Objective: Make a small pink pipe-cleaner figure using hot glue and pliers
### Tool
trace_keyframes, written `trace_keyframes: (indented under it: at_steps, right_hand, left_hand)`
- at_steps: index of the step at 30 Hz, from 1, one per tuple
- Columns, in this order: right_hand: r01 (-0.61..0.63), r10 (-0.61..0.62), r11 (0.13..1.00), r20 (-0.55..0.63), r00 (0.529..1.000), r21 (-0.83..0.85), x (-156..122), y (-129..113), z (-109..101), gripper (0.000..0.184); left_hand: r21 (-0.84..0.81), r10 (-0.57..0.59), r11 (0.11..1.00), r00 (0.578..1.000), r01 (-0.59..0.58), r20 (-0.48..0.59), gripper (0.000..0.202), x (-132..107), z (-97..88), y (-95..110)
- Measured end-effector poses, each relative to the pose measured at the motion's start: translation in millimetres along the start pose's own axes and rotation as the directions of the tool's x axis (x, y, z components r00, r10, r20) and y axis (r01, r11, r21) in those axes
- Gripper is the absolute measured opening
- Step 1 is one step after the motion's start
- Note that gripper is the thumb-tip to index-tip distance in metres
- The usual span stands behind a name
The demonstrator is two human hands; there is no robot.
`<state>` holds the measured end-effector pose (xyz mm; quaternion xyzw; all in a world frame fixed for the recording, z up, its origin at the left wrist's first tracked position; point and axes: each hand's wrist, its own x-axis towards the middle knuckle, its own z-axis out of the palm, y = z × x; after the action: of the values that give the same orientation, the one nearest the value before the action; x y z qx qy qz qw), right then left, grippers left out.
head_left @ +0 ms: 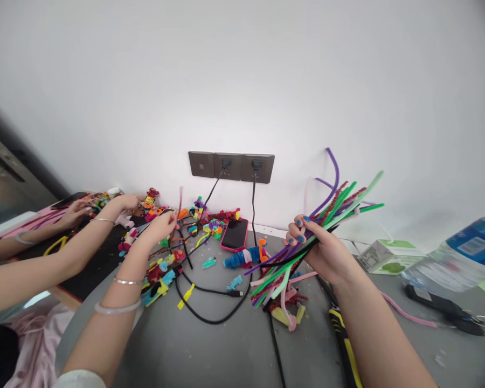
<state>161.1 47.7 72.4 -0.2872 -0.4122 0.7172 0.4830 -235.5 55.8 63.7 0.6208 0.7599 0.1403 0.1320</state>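
Note:
My right hand is closed around a thick bundle of pipe cleaners in purple, green, red, black and pink, lifted above the grey table. My left hand, with a bangle and a bracelet on its wrist, is pinched at the far left of the table. From its fingertips a thin reddish pipe cleaner stands up, partly blurred. Small coloured pipe-cleaner figures lie just beyond that hand. Under the bundle sit pink and yellow pipe-cleaner pieces, partly hidden.
A co-worker's hands work among figures at left. A phone, a blue wrapped figure and a looped black cable occupy the middle. Pliers, a drink carton, a water bottle and keys are at right.

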Motion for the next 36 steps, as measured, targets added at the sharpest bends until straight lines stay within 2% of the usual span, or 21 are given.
trace_keyframes:
  at_steps: [3,6,7,8,9,10,11,13,14,15,16,17,18,20,21,23,25,28,31,34,36]
  right_hand:
    - [-0.006,0.006,1.000,-0.002,1.000,0.011,-0.2,-0.5,0.6,0.019]
    - [-0.005,0.005,1.000,0.011,1.000,0.020,-0.1,-0.3,-0.3,0.019]
    - [-0.004,0.004,1.000,0.015,1.000,0.026,0.0,-0.1,-0.6,0.020]
    - [-0.004,0.004,0.999,0.018,1.000,0.033,0.1,0.2,-0.7,0.020]
    - [-0.006,0.005,0.999,0.020,1.000,0.042,0.1,0.6,-0.5,0.020]
    - [-0.009,0.008,0.999,0.023,1.000,0.052,0.1,1.1,0.2,0.021]
    - [-0.014,0.012,0.998,0.024,1.000,0.065,0.1,1.8,1.2,0.021]
    - [-0.030,0.027,0.995,0.033,0.999,0.096,0.3,4.1,4.4,0.024]
    - [-0.038,0.034,0.993,0.036,0.999,0.113,0.6,5.5,6.3,0.026]
    - [-0.043,0.039,0.991,0.036,0.999,0.127,1.0,7.2,8.2,0.028]
    - [-0.044,0.040,0.990,0.034,0.999,0.137,1.6,8.9,9.8,0.031]
    - [-0.042,0.038,0.989,0.031,0.999,0.142,2.3,10.7,11.0,0.034]
    - [-0.039,0.036,0.989,0.027,0.999,0.140,3.2,12.4,11.6,0.038]
    - [-0.042,0.040,0.992,0.020,0.999,0.121,5.1,15.4,10.8,0.047]
    - [-0.045,0.044,0.993,0.007,0.999,0.108,6.0,16.6,9.5,0.051]
    - [-0.040,0.043,0.996,-0.038,0.998,0.075,7.6,18.7,6.1,0.057]
    - [-0.021,0.024,0.999,-0.068,0.997,0.042,9.2,21.0,3.2,0.061]
    - [0.007,-0.004,1.000,-0.087,0.996,0.026,12.3,26.6,2.9,0.062]
    - [0.056,-0.042,0.997,-0.212,0.976,0.057,17.0,34.3,5.7,0.052]
    - [0.059,-0.026,0.994,-0.315,0.949,0.096,20.5,39.4,7.3,0.045]
    - [0.018,0.018,0.994,-0.314,0.949,0.112,21.0,40.2,7.1,0.047]
  left_hand:
    - [-0.325,0.051,0.941,0.989,-0.094,-0.139,0.008,-2.3,-16.1,3.4]
    - [-0.634,0.027,0.725,0.931,-0.269,-0.364,0.018,-10.0,-32.8,19.9]
    - [-0.665,-0.011,0.653,0.874,-0.362,-0.486,0.021,-14.4,-38.9,28.5]
    - [-0.670,-0.055,0.569,0.791,-0.477,-0.610,0.022,-19.7,-44.8,38.5]
    - [-0.639,-0.117,0.476,0.677,-0.604,-0.727,0.022,-25.8,-50.1,49.7]
    - [-0.596,-0.143,0.382,0.592,-0.707,-0.793,0.021,-32.6,-54.0,61.9]
    - [-0.592,-0.120,0.303,0.587,-0.746,-0.801,0.020,-39.8,-55.5,75.0]
    - [-0.665,-0.062,0.146,0.664,-0.732,-0.745,0.020,-54.3,-48.7,102.9]
    - [-0.746,0.025,0.117,0.753,-0.656,-0.658,0.020,-61.0,-39.6,117.5]
    - [-0.816,0.111,0.132,0.827,-0.562,-0.551,0.019,-67.1,-26.9,132.1]
    - [-0.870,0.206,0.172,0.881,-0.462,-0.427,0.017,-72.3,-11.3,146.5]
    - [-0.897,0.275,0.226,0.908,-0.380,-0.316,0.014,-76.3,6.0,160.3]
    - [-0.905,0.348,0.273,0.911,-0.325,-0.222,0.012,-79.1,23.8,173.3]
    - [-0.913,0.474,0.310,0.876,-0.264,-0.092,0.015,-80.9,56.0,195.6]
    - [-0.921,0.496,0.298,0.865,-0.252,-0.077,0.017,-80.1,68.6,204.4]
    - [-0.909,0.466,0.319,0.880,-0.268,-0.095,0.014,-76.4,85.6,216.3]
    - [-0.866,0.445,0.384,0.886,-0.320,-0.130,0.009,-72.0,93.9,221.2]
    - [-0.789,0.455,0.444,0.865,-0.425,-0.210,0.002,-67.0,100.5,220.7]
    - [-0.709,0.452,0.498,0.847,-0.500,-0.280,0.006,-65.9,107.6,219.2]
    - [-0.638,0.514,0.562,0.826,-0.527,-0.231,0.006,-68.1,113.1,218.9]
    - [-0.606,0.555,0.578,0.808,-0.547,-0.200,0.005,-69.8,114.8,217.7]
